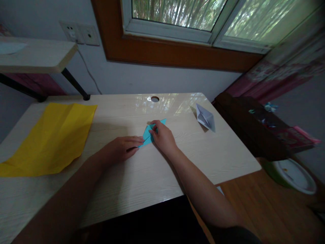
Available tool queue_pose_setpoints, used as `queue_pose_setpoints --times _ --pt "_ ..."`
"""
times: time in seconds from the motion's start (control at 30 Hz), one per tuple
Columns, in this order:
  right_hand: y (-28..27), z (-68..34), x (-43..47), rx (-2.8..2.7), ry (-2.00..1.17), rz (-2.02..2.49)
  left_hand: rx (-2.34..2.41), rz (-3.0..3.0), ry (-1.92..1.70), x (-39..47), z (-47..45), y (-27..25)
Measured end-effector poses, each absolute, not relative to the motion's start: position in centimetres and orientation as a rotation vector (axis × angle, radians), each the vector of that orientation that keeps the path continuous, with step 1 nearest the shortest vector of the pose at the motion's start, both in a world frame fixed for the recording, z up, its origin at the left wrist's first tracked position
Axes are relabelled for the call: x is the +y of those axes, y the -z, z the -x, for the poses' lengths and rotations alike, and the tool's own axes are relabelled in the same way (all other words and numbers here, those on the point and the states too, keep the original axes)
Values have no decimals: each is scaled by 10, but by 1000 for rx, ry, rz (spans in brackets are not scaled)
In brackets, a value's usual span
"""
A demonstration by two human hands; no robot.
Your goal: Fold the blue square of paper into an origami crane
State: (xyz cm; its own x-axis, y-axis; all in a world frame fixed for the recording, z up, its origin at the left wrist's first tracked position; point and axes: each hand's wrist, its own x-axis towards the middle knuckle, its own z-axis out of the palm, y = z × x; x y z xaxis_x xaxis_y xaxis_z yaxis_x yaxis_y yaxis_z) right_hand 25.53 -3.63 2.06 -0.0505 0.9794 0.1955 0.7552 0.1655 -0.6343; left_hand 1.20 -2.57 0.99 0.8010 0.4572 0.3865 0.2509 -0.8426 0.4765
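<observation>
A small sheet of turquoise paper, folded into a pointed shape, lies on the pale wooden table. At its left corner are the fingers of my left hand, closed around the tip with the thumb on the near side. My right hand bends over the paper's upper right part, thumb and forefinger pinched together at a fold. One pointed end of the paper sticks out beyond the right hand's knuckles. The right palm hides some of the paper.
Yellow paper is spread at the table's left. A folded white paper boat stands near the right edge. A raised shelf occupies the back left. A round cable hole is by the wall, and a green-and-white tub sits at right.
</observation>
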Motion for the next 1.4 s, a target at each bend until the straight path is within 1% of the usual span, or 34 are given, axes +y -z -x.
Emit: queue_pose_setpoints --times 0.27,0.63,0.93,1.2,1.4 --pt "-18 -262 -34 -1810 -567 1549 565 -2635 -687 -23 -13 -5" --pt "-20 -256 -38 -1858 -422 1629 571 -2603 -701 -25 -17 -8" --pt "-15 -262 -35 -1864 -347 1585 403 -2625 -697 -28 -25 -7" --pt "-10 -267 -30 -1828 -537 1445 343 -2680 -645 -39 -31 -23" --pt "-14 -265 -31 -1937 -579 1306 385 -2746 -640 -38 -31 -20"
